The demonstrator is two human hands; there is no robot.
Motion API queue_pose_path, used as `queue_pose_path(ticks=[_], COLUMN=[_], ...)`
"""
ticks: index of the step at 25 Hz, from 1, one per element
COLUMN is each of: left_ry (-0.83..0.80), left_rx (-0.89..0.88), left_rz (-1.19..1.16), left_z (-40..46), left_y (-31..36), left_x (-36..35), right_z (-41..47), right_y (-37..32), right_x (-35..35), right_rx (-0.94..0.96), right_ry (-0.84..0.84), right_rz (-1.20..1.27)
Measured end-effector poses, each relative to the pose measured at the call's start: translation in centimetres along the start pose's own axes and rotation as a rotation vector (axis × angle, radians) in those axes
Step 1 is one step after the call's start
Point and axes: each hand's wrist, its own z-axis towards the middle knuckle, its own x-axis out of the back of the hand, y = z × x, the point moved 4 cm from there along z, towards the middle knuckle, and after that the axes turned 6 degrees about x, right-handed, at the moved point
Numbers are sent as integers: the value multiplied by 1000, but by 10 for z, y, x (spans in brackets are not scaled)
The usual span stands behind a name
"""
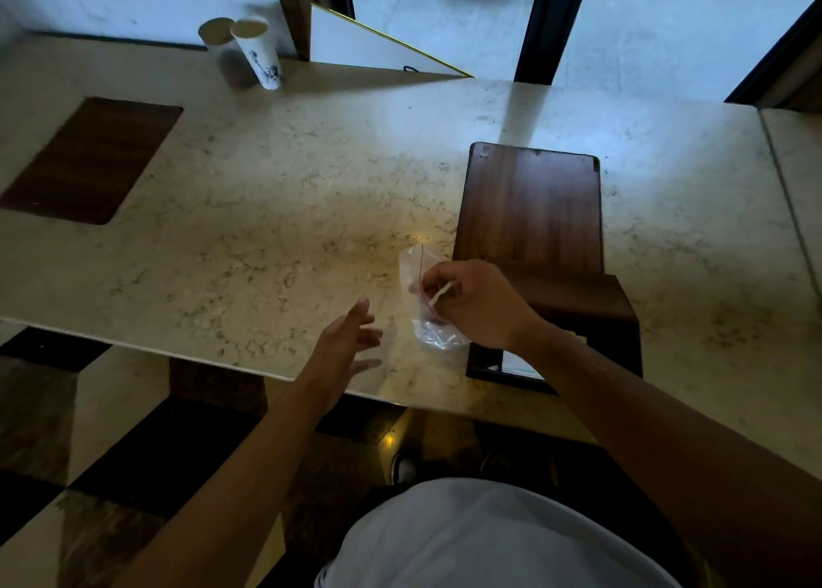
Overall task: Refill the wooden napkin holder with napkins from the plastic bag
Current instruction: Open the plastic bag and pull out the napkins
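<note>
Near the desk's (276, 213) front edge, I see my right hand (476, 305) pinching the plastic bag (422, 302) by its upper part, lifted just left of the wooden napkin holder (533, 213). My left hand (351, 338) hovers with fingers spread, just left of the bag, touching nothing. Bare marble stretches left and far; two paper cups (249, 53) stand at the far edge. The bag is clear and crumpled, with a red line at its top and something white inside.
</note>
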Motion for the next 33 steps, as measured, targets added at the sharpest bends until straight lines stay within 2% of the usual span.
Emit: queue_pose_path(ticks=[2,4,10,13,16,20,24,28,33], left_ry=[-151,-264,-468,-448,-403,-422,-450,-417,-384], left_rx=[115,157,129,99,73,-2,-107,-145,-136], left_rz=[-256,-438,-660,-625,-576,-577,-431,-350,-339], left_z=[0,-2,-6,-6,-6,-10,-15,-19,-20], left_y=[-10,-11,4,10,14,23,33,36,36], left_x=[-9,-16,-22,-19,-18,-21,-25,-32,-34], right_z=[-4,-8,-11,-13,-17,-16,-16,-18,-14], right_y=[-14,-23,-16,2,15,20,18,24,31], right_x=[3,5,19,27,28,29,30,19,10], right_rx=[26,32,-15,-60,-103,-138,-87,-135,-244], right_ry=[-12,-29,54,69,-3,-70,-124,-182,-143], right_rz=[112,223,390,360,295,300,268,291,344])
